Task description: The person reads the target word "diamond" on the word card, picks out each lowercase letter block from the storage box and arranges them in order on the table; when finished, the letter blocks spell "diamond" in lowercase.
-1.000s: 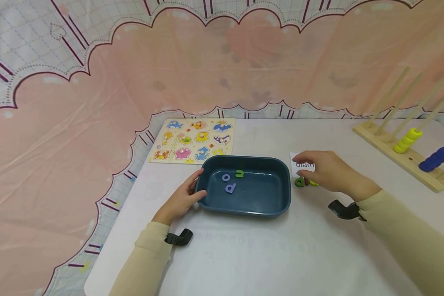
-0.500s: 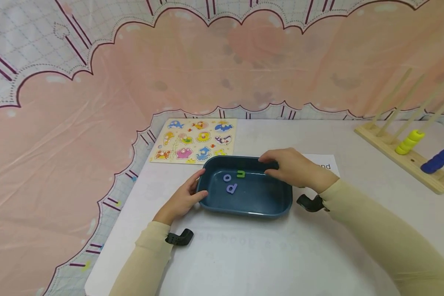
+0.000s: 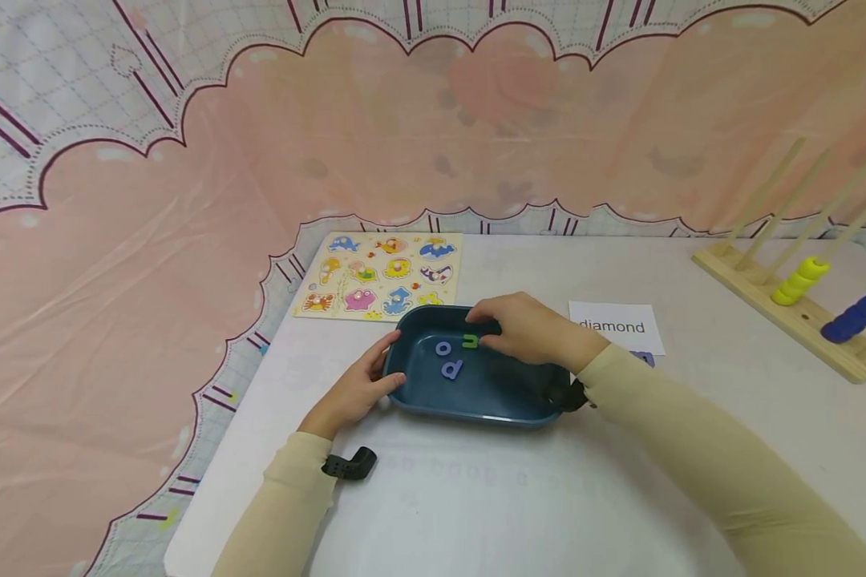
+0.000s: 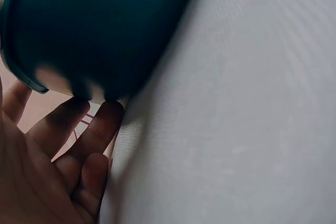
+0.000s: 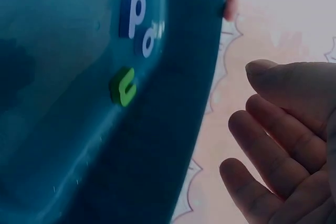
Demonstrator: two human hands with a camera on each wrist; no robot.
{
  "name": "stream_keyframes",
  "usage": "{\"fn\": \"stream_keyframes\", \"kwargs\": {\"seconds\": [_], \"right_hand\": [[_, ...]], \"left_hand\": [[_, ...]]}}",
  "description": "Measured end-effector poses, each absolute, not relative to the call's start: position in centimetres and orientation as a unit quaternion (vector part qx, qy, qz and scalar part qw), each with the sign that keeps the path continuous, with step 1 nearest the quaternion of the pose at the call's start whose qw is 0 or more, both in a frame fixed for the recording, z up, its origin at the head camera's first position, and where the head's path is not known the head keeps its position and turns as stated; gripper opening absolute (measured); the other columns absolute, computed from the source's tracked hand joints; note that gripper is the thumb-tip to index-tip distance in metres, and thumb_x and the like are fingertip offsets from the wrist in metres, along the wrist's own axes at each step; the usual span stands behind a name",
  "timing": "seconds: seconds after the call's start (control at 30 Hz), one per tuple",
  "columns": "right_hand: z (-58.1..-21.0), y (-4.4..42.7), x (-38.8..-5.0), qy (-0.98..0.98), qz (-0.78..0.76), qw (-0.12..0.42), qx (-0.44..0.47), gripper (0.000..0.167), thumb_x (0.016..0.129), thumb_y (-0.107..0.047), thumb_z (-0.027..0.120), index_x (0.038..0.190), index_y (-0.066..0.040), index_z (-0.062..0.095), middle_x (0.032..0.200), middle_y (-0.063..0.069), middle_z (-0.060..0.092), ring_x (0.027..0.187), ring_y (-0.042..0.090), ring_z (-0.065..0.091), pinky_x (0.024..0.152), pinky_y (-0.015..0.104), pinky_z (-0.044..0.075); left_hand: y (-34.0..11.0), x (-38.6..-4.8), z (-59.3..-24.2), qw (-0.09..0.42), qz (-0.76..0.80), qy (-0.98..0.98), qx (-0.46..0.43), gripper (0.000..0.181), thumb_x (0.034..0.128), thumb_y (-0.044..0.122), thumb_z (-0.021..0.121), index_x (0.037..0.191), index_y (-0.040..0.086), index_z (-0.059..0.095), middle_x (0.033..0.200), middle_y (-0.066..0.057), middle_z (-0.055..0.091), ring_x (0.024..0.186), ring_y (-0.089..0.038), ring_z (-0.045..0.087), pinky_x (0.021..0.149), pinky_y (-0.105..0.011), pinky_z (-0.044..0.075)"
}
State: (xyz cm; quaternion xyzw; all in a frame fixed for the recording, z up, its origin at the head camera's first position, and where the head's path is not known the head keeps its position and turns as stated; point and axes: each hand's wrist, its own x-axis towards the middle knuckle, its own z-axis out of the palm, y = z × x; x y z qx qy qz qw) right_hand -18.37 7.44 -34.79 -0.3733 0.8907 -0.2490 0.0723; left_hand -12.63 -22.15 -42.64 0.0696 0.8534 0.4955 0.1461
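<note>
A dark blue plastic tray [image 3: 505, 405] lies on the table with a purple letter o [image 3: 443, 349], a purple letter d [image 3: 451, 369] and a green letter n [image 3: 470, 341] inside. My left hand [image 3: 357, 385] grips the tray's left end, thumb at the rim; in the left wrist view its fingers [image 4: 107, 121] touch the outer wall. Over the tray's back part hovers my right hand [image 3: 530, 328], close to the green n. The right wrist view has its fingers [image 5: 262, 140] loosely bent, apart from the letters, holding nothing.
Right of the tray lies a white card [image 3: 613, 324] reading "diamond". A purple letter [image 3: 644, 358] shows below it, partly behind my right sleeve. A sea-animal puzzle board [image 3: 378, 276] lies behind the tray, and a wooden bead stand [image 3: 787, 308] stands far right.
My right hand has moved left from the card and the letters below it to above the tray, near the green n. My left hand has stayed at the tray.
</note>
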Motion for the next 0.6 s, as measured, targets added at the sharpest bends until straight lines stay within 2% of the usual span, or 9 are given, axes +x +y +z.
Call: {"fn": "stream_keyframes", "kwargs": {"seconds": [0.23,0.6], "right_hand": [[-35.4,5.4,-18.5,0.886,-0.248,0.131,-0.368,0.038,0.095,-0.014,0.069,0.131,-0.003,0.064,0.126,0.012,0.067,0.117,0.027,0.061,0.104,0.043,0.045],[-37.1,3.5,-19.0,0.878,-0.258,0.136,-0.379,0.035,0.095,-0.012,0.069,0.128,-0.003,0.065,0.123,0.01,0.067,0.11,0.024,0.063,0.102,0.041,0.047]], "left_hand": [[-22.2,-12.7,-42.8,0.147,0.498,0.852,0.067,0.074,0.0988,0.024,0.064,0.16,0.019,0.024,0.153,-0.024,0.04,0.136,-0.039,0.044,0.113,-0.059,0.027],[-22.4,-12.6,-43.0,0.151,0.521,0.836,0.078,0.074,0.0991,0.022,0.064,0.16,0.018,0.022,0.155,-0.023,0.037,0.139,-0.037,0.042,0.114,-0.056,0.027]]}}
